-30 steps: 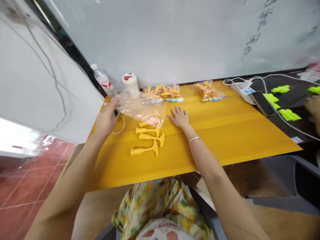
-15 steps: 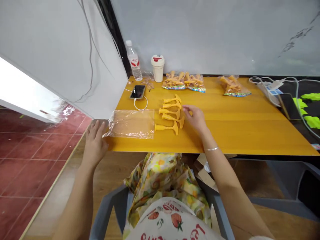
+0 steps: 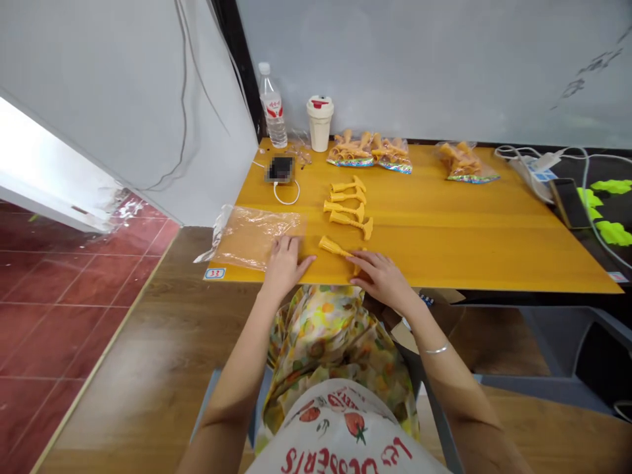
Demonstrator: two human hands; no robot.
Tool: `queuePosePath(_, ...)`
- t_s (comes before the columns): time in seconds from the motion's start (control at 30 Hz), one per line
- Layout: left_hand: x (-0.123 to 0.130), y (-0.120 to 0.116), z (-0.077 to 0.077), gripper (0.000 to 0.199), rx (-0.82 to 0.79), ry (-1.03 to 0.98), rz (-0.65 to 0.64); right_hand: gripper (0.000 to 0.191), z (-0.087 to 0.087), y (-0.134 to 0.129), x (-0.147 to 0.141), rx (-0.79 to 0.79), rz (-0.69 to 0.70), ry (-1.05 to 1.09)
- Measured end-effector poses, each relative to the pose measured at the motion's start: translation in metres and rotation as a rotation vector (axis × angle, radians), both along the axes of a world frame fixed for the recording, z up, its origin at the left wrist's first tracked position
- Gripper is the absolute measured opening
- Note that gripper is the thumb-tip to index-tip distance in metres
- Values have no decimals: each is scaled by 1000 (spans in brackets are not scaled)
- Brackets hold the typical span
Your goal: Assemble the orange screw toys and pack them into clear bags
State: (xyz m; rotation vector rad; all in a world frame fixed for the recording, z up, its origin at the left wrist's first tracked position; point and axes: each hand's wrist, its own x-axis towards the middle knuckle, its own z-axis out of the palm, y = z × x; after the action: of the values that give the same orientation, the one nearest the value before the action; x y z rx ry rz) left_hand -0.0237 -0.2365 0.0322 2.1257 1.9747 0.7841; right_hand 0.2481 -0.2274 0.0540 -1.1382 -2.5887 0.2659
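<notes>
Several yellow plastic toy hammers lie in a column on the table, heads to the right. The nearest yellow toy hammer lies slanted, and my right hand has its fingers closed around the head end, partly hiding it. A flat clear plastic bag rests at the table's left side. Over its right edge lies my left hand, fingers stretched and thumb apart, pointing toward the hammer.
Filled bags of yellow pieces stand along the back, with another bag farther right. A water bottle, a white cup and a cabled device are at back left. A power strip and phone lie right.
My left hand has moved right from the table's left corner onto the bag's right edge. My right hand came down and took the nearest hammer's head, and that hammer now slants.
</notes>
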Motion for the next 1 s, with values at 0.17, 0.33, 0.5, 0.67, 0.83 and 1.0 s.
queuePosePath(0.17,-4,-17,5,13,-19,-99,131,22,-2,-2,11,-120,13,92)
queuePosePath(0.33,-8,-20,6,9,80,-506,112,27,-4,-4,0,-369,-9,497)
queuePosePath(0.5,5,-27,10,13,64,-704,73,42,-4,-13,-17,-811,-236,949)
queuePosePath(0.67,26,-35,19,12,173,-756,29,48,-1,-17,-29,-1040,-320,1098)
queuePosePath(0.83,45,-44,32,9,202,-658,-116,49,-2,-14,-45,-1066,-303,1177)
queuePosePath(1.0,48,-39,28,11,162,-661,-99,53,-6,-9,-55,-1081,-347,1251)
